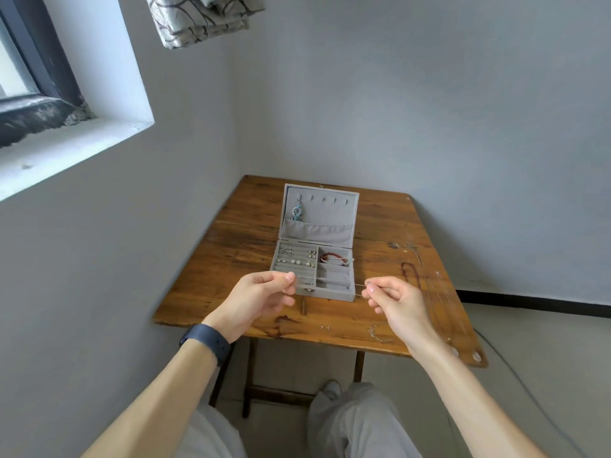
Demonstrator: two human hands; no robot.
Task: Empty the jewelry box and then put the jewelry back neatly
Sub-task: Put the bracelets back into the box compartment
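Observation:
A grey jewelry box [351, 294] stands open on the wooden table [238, 259], lid upright. A blue pendant [297, 213] hangs on a hook inside the lid. Earrings [296, 256] fill the left rows and a red bracelet [333, 258] lies in the right compartment. My left hand [261, 294] and my right hand [393, 300] each pinch one end of a thin silver chain [330, 283], stretched level above the box's front edge.
Several necklaces, one of dark red beads [410, 276], lie along the table's right side. A silver bracelet [380, 333] and small studs [325, 327] rest near the front edge. Walls close in behind and to the left. My knees sit under the table.

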